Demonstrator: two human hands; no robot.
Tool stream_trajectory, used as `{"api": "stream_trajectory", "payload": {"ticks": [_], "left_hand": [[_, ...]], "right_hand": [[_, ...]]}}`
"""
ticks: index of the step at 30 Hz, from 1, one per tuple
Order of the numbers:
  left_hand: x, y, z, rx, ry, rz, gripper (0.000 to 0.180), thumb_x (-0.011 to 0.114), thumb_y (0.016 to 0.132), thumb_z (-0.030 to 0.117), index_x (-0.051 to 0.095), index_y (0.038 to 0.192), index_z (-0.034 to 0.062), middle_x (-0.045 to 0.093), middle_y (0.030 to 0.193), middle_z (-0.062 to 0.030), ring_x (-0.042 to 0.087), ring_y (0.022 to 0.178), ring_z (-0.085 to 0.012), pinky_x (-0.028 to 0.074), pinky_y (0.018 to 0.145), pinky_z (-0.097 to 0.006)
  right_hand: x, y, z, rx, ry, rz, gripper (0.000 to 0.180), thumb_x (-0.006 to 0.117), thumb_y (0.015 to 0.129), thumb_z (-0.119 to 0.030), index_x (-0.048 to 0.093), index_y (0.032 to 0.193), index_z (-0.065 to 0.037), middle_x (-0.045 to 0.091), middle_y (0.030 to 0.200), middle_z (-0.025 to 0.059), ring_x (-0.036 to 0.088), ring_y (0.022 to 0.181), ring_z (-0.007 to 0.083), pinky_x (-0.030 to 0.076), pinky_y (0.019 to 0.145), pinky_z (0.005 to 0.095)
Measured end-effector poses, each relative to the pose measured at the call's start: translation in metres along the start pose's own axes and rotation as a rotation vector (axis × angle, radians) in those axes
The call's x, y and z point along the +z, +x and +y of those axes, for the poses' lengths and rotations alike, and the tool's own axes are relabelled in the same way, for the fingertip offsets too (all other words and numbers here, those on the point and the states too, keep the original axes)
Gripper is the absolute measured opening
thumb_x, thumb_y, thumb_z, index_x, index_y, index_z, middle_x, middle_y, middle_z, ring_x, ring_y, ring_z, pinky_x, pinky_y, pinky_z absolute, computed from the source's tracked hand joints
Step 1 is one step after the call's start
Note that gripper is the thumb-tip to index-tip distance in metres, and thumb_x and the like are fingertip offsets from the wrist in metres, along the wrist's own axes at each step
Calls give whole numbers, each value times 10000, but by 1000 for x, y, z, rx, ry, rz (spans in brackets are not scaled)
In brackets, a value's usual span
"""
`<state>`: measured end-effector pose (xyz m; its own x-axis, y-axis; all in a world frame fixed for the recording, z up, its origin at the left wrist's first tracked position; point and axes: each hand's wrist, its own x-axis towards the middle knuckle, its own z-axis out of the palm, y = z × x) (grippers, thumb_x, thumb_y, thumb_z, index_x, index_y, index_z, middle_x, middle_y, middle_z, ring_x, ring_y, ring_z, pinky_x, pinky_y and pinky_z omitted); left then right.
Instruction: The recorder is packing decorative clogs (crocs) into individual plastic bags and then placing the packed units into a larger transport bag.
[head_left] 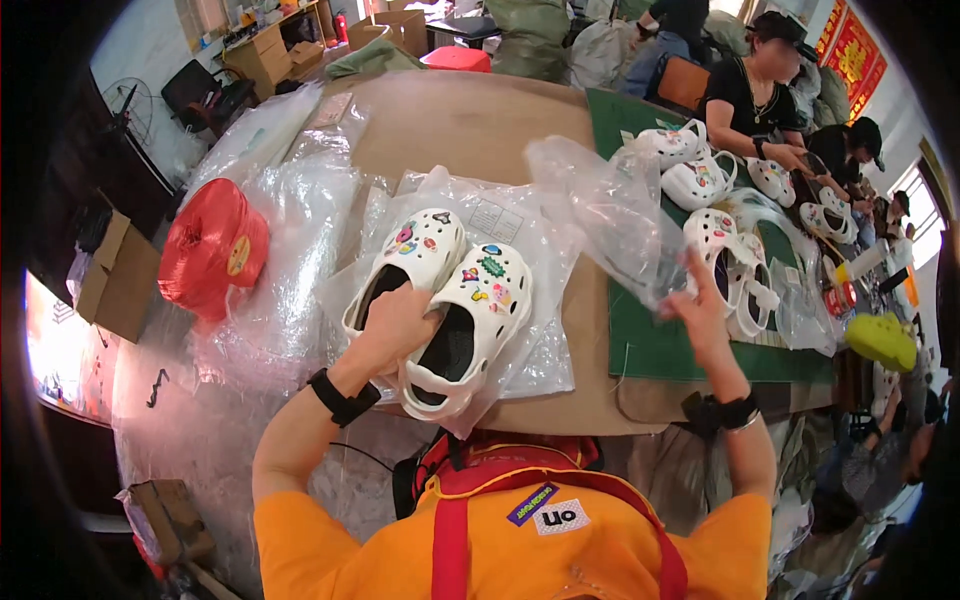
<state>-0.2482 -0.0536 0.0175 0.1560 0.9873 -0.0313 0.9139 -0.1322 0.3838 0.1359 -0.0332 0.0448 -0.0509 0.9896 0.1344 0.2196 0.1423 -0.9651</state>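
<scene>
Two white clogs lie side by side, toes away from me, on clear plastic bags. Colourful charms dot the tops of the left clog and the right clog. My left hand is closed at the inner edges of the pair, its fingertips partly hidden between them. Off to the right, my right hand pinches the lower end of a loose clear plastic bag, which trails up and leftward, smeared by motion.
A red roll of plastic twine stands on the left among more clear bags. Several white clogs rest on a green mat at right. Across from them sits a person handling clogs. A lime-green clog appears farther right.
</scene>
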Motion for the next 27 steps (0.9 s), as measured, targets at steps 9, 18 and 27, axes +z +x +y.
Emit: {"api": "stream_trajectory", "payload": {"ticks": [9,18,27], "left_hand": [[9,3,-9,28,10,29,288,564,755,277,621,842,9,579,854,-239,586,755,-393,465,675,-452],[10,-1,-6,23,19,34,277,561,765,268,605,858,11,571,859,-236,581,761,-392,461,683,-452],[11,-4,-6,19,7,64,259,568,768,261,605,864,24,565,870,-227,581,738,-395,463,673,-453]], "right_hand": [[21,-17,-8,-620,-1221,45,612,660,627,-97,502,1214,-172,236,1383,201,378,1140,327,335,882,426],[12,64,65,-370,-1176,-125,504,589,686,-129,504,1183,-113,482,1184,171,541,930,294,409,781,392],[37,113,-56,-410,-498,87,240,564,784,-128,594,1004,-36,567,717,83,531,622,155,423,594,267]]}}
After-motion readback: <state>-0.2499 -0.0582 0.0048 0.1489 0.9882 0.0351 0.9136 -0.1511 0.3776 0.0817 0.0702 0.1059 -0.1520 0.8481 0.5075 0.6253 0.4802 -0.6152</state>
